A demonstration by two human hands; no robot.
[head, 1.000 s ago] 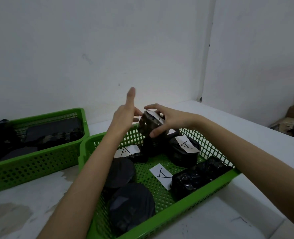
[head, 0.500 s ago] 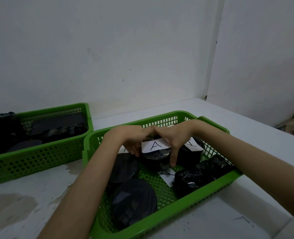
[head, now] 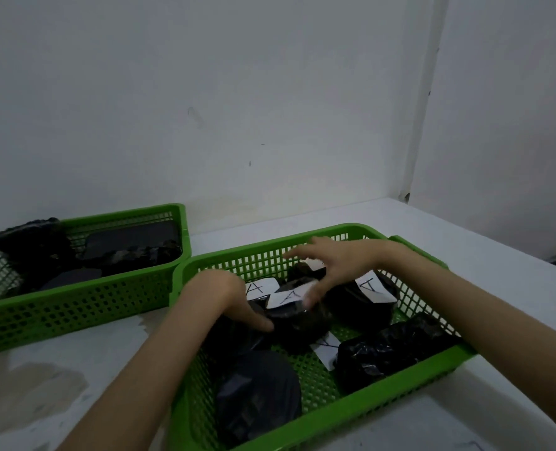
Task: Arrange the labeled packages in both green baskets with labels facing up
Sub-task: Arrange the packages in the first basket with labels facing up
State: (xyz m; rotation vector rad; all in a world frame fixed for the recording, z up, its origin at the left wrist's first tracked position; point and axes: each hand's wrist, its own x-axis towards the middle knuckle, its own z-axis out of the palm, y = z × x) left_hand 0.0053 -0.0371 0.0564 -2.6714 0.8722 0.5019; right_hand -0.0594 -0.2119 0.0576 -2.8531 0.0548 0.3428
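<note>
The right green basket (head: 400,390) holds several black wrapped packages. The middle package (head: 299,325) lies with its white "A" label (head: 288,296) facing up. My left hand (head: 234,296) reaches into the basket, its fingertips against this package's left side and not closed around it. My right hand (head: 332,265) hovers just above it, blurred, fingers spread, thumb near the label. Two more labels face up, one at the back left (head: 260,286) and one on the right package (head: 372,289). A fourth label (head: 325,353) lies low between packages. The left green basket (head: 74,289) holds dark packages with no label showing.
In the right basket a black block-shaped package (head: 390,353) and a round dark package (head: 257,392) show no label. Both baskets stand on a white table (head: 465,255) in a wall corner. Stains mark the table at the lower left (head: 32,385).
The package held up a second ago has been set down in the right basket, label up. My right hand has since lifted off it and spread; my left hand has slid to its left side.
</note>
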